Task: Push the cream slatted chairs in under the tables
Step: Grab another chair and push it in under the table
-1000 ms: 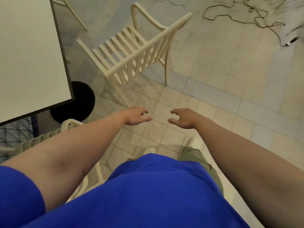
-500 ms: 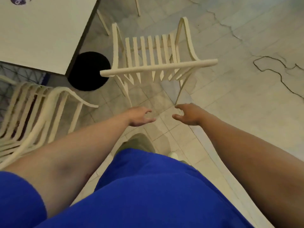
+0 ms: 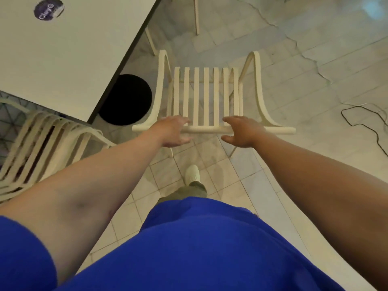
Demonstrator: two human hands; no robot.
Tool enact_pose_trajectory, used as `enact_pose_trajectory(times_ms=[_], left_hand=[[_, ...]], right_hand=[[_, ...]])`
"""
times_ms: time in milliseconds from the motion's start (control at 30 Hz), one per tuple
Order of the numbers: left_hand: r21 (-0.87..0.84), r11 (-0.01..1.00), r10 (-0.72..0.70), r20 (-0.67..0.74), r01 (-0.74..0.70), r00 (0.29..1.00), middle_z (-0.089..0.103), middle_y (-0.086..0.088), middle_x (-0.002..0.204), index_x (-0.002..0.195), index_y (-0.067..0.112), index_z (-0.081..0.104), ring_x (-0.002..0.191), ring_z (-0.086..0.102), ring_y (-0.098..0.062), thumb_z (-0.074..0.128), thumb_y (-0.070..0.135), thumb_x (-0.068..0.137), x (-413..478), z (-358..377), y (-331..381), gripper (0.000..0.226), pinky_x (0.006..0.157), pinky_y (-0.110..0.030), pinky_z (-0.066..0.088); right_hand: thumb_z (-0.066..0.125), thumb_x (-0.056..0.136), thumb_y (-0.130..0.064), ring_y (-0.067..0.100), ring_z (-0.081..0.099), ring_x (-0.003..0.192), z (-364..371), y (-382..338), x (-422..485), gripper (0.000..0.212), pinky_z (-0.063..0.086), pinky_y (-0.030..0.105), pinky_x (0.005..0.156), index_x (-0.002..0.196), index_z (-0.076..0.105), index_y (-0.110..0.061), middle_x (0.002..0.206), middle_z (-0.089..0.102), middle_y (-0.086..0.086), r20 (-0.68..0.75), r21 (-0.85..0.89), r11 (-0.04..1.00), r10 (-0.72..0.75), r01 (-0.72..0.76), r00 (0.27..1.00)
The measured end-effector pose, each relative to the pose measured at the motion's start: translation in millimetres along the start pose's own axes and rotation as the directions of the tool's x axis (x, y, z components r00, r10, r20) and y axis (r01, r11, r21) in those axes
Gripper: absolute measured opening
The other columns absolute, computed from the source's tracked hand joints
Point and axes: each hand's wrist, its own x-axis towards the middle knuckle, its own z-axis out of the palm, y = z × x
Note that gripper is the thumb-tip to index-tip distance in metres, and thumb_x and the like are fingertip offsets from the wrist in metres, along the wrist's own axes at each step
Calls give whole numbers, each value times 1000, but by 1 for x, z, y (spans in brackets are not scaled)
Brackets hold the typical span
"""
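The left hand (image 3: 173,131) and the right hand (image 3: 241,131) both sit at the top rail (image 3: 206,129) of a cream slatted chair (image 3: 205,95), side by side with a short stretch of rail bare between them. On each hand the fingers reach over the far side of the rail and the thumb curves under the near side, so the rail runs through the gap. Whether either hand has actually closed on the rail, I cannot tell. Both bare forearms stretch forward from a blue shirt (image 3: 199,244).

The chair stands on the tiled floor (image 3: 315,59), its back towards the person and its seat slats pointing away. It sits just to the right of the white table (image 3: 63,59), beside the near corner and not under the top. Its left armrest is close to the table's round black base (image 3: 126,99).

A dark round sticker (image 3: 48,9) lies on the tabletop. A second cream chair (image 3: 48,139) stands at the left, partly under the table's near edge. One pale shoe (image 3: 192,173) shows below the hands, and a thin dark cable (image 3: 365,122) trails across the floor at the right.
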Motion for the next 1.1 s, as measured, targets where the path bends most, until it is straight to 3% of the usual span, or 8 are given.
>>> enact_pose_trajectory(times_ms=[100,233,467,633,767,867,1000,1100], left_hand=[[35,999,-43,192,37,980,56,-3,135,150,26,39,113,55,-23,65,47,88,23,-2,-15,70,98,-42,47],[31,999,-18,280,9,960,58,3,127,149,35,40,106,57,-19,67,37,87,43,-1,-28,67,95,-42,50],[73,997,-35,336,11,941,57,2,127,149,51,30,96,56,-17,64,23,89,65,11,-41,74,79,-34,48],[99,994,-85,360,53,929,48,4,101,149,57,25,70,49,-10,52,-1,91,64,10,-35,86,57,-26,38],[114,991,-106,332,71,937,49,3,100,149,59,23,70,52,-12,50,-2,93,62,11,-32,87,61,-27,42],[129,987,-129,315,92,940,48,6,88,149,60,23,72,55,-14,51,-2,92,61,12,-30,88,63,-29,47],[138,985,-137,297,100,945,46,6,83,148,59,23,69,53,-13,50,-2,93,60,10,-20,87,61,-28,44],[110,985,-160,302,133,940,48,5,88,148,60,23,73,56,-15,52,-4,91,65,15,-9,90,71,-32,54]], right_hand=[[66,89,-41,24,58,109,-1,5,25,61,48,40,95,144,44,-23,130,59,4,175,-17,997,82,-81,981],[66,87,-22,22,60,94,6,10,40,49,51,37,83,134,53,-28,114,62,2,292,-39,995,98,-91,951],[58,87,-6,19,54,94,8,26,50,70,47,33,80,145,40,-40,118,59,0,350,-57,994,109,-95,930],[57,86,-5,19,57,92,12,33,56,79,47,31,75,148,33,-45,113,57,-1,350,-98,993,101,-71,931],[56,87,-3,19,58,92,15,34,57,77,49,30,79,149,34,-43,117,58,0,347,-90,995,68,-39,935],[57,87,-2,18,57,90,16,38,58,76,49,30,79,150,36,-40,115,59,1,349,-85,996,31,-1,937],[57,88,-2,16,56,88,12,48,60,74,48,29,79,149,38,-39,115,59,1,348,-86,995,-18,51,937],[58,88,-3,15,54,87,6,63,63,71,48,29,79,148,40,-37,114,59,1,353,-104,991,-48,90,934]])
